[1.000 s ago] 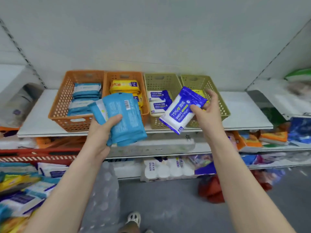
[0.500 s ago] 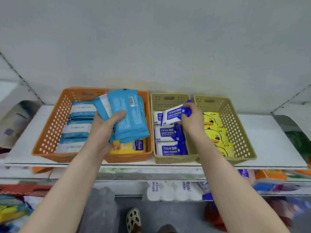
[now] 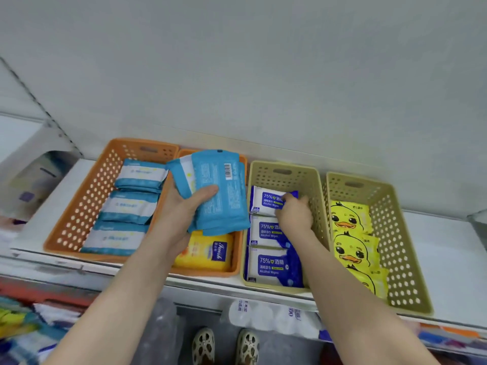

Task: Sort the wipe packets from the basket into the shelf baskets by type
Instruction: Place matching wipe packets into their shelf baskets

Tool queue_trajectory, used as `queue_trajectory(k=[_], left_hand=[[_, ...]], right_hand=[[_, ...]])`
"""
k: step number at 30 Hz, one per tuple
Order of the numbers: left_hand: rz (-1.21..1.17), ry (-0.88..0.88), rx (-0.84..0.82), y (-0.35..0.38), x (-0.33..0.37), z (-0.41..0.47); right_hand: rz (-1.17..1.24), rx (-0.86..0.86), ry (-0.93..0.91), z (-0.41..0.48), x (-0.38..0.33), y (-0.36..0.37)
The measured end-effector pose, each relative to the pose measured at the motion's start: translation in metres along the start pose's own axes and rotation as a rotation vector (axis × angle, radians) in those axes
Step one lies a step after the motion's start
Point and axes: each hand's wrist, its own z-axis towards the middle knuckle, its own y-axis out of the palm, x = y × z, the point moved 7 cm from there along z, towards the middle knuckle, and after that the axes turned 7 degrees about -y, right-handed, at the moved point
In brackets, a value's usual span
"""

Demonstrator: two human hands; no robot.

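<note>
My left grip [image 3: 184,206] clasps teal packets [image 3: 218,191] above the orange basket [image 3: 210,272]; my right grip [image 3: 293,216] pinches an alcohol packet [image 3: 264,200] in the olive basket [image 3: 284,179] (duck packets [image 3: 347,222] at its three o'clock), white shelf [image 3: 442,246] beneath.

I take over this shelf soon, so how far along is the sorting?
Done: the four baskets each show one type: blue packs, a yellow pack, alcohol packs, duck packs. In hand: the right hand sets an alcohol packet behind those; the left hand grips a blue stack. Left: that stack, probably for the left basket. The source basket is out of view.
</note>
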Motion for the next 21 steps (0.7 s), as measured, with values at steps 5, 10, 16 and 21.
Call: queue_trajectory(k=[5,10,16,21], left_hand=[[0.014,-0.006,0.006,0.013,-0.004,-0.001],[0.002,-0.009,-0.010,0.020,-0.010,-0.001],[-0.033,0.004,-0.030,0.033,-0.021,-0.008],[-0.079,-0.019,0.027,0.037,-0.029,-0.021]], right_hand=[[-0.211,0.082,-0.232,-0.008,-0.029,-0.023],[0.572,0.377,-0.475,-0.055,-0.068,-0.101],[0.697,0.058,-0.370,-0.088,-0.085,-0.094],[0.816,0.003,-0.360,-0.093,-0.086,-0.086]])
